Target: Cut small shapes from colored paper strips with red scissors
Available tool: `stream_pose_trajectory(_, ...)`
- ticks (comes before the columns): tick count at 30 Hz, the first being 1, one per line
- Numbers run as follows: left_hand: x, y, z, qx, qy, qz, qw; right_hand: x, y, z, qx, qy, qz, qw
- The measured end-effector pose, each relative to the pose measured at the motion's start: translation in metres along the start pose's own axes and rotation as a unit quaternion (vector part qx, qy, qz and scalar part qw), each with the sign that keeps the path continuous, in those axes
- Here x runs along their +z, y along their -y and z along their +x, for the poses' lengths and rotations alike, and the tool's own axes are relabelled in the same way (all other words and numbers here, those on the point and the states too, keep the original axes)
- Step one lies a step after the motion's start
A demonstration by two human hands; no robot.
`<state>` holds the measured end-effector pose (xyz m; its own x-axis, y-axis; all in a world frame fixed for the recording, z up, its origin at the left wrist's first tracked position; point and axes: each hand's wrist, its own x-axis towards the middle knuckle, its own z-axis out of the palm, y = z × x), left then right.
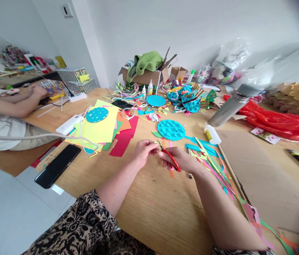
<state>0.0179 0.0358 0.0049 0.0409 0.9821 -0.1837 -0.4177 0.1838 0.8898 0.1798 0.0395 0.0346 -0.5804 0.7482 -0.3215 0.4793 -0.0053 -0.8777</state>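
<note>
Red-handled scissors are gripped in my right hand, their blades pointing up and left. My left hand pinches a small yellow-green paper strip close to the blade tips. Just beyond both hands lies a blue oval covered with raised folded scales. A small green and yellow paper piece sits at its left edge. Right of my right hand, strips of coloured paper are strewn about, next to a dark pen.
Yellow paper sheets and a black phone lie at left. A steel flask, a glue bottle and brown cardboard are at right. Boxes and craft pieces line the back; another person's arms rest at far left.
</note>
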Motion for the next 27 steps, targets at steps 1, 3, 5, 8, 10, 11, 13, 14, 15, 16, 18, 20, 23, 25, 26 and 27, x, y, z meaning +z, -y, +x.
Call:
stream_pose_trajectory(1,0.0000,-0.0001,0.0000,0.000,0.001,0.001,1.000,0.0002,0.0005,0.0000,0.001,-0.002,0.000,1.000)
stream_pose_trajectory(3,0.0000,-0.0003,0.0001,0.000,-0.001,0.003,1.000,0.0006,0.0014,0.0000,0.004,-0.007,0.001,1.000)
stream_pose_trajectory(5,0.0002,-0.0004,0.0002,-0.001,-0.003,0.004,1.000,0.0010,0.0015,0.0002,0.006,-0.009,-0.001,1.000)
stream_pose_trajectory(8,0.0002,-0.0002,0.0003,-0.002,-0.005,0.000,1.000,0.0013,0.0002,0.0007,0.004,-0.010,-0.004,1.000)
stream_pose_trajectory(10,0.0000,0.0003,0.0004,-0.004,-0.007,-0.002,1.000,0.0012,-0.0007,0.0010,0.002,-0.011,-0.003,1.000)
stream_pose_trajectory(11,-0.0002,0.0006,0.0005,-0.005,-0.007,-0.003,1.000,0.0011,-0.0011,0.0011,0.001,-0.011,-0.002,1.000)
stream_pose_trajectory(13,-0.0006,0.0014,0.0008,-0.007,-0.007,-0.005,1.000,0.0009,-0.0015,0.0013,0.002,-0.010,0.000,1.000)
stream_pose_trajectory(14,-0.0008,0.0019,0.0010,-0.008,-0.007,-0.006,1.000,0.0008,-0.0017,0.0014,0.003,-0.010,0.000,1.000)
stream_pose_trajectory(15,-0.0010,0.0022,0.0011,-0.009,-0.007,-0.007,1.000,0.0008,-0.0017,0.0016,0.003,-0.010,0.002,1.000)
stream_pose_trajectory(16,-0.0011,0.0025,0.0013,-0.011,-0.008,-0.009,1.000,0.0008,-0.0017,0.0017,0.002,-0.010,0.003,1.000)
stream_pose_trajectory(18,-0.0012,0.0027,0.0014,-0.014,-0.008,-0.013,1.000,0.0010,-0.0012,0.0017,0.002,-0.010,0.005,1.000)
stream_pose_trajectory(20,-0.0011,0.0025,0.0014,-0.018,-0.005,-0.017,1.000,0.0014,-0.0001,0.0014,0.008,-0.013,0.006,1.000)
stream_pose_trajectory(23,-0.0008,0.0017,0.0009,-0.022,0.002,-0.022,1.000,0.0018,0.0015,0.0005,0.016,-0.015,0.003,1.000)
stream_pose_trajectory(25,-0.0007,0.0013,0.0007,-0.023,0.006,-0.024,0.999,0.0016,0.0016,0.0000,0.013,-0.016,-0.003,1.000)
stream_pose_trajectory(26,-0.0006,0.0012,0.0007,-0.024,0.008,-0.025,0.999,0.0015,0.0014,-0.0001,0.009,-0.016,-0.006,1.000)
stream_pose_trajectory(27,-0.0007,0.0013,0.0007,-0.025,0.011,-0.026,0.999,0.0013,0.0010,-0.0001,0.004,-0.017,-0.008,1.000)
